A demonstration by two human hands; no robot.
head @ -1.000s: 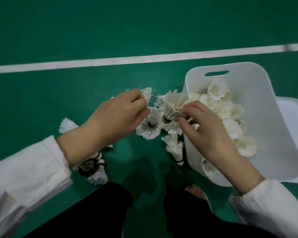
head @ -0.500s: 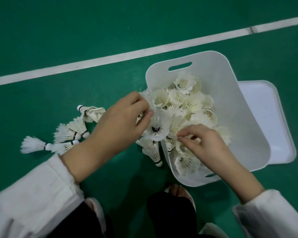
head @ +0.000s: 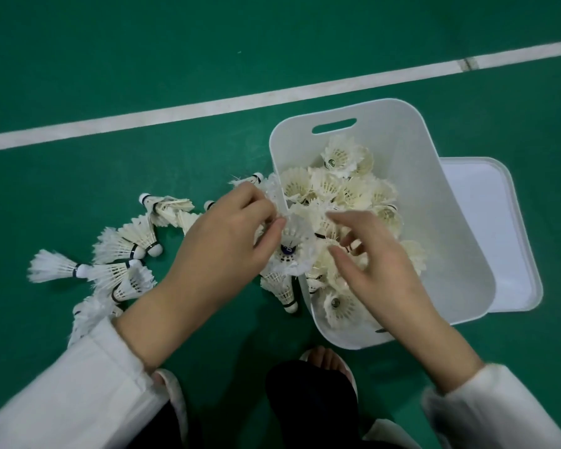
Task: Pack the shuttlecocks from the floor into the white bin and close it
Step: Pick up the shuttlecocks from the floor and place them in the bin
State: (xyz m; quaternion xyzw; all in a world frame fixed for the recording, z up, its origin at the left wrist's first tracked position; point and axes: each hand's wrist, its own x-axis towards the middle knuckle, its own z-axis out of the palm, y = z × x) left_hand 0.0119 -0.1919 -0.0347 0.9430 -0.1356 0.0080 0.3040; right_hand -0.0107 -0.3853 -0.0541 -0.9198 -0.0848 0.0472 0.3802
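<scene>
The white bin [head: 441,202] stands open on the green floor and holds several white feather shuttlecocks [head: 340,189]. My left hand [head: 221,247] pinches a white shuttlecock [head: 293,247] at the bin's left rim, feathers upward. My right hand [head: 373,264] hovers over the bin's near half with fingers spread and loosely bent, holding nothing. Several shuttlecocks [head: 123,254] lie scattered on the floor to the left of my left hand. One more shuttlecock [head: 280,288] lies against the bin's left wall, below my left hand.
The bin's white lid [head: 499,241] lies flat on the floor, partly under the bin's right side. A white court line [head: 208,108] crosses the floor behind. My knees and slippered feet [head: 327,361] are at the bottom edge.
My right hand has opened and lifted above the shuttlecocks in the bin. My left hand still pinches the same shuttlecock at the rim. The view has shifted, showing more shuttlecocks on the floor at left.
</scene>
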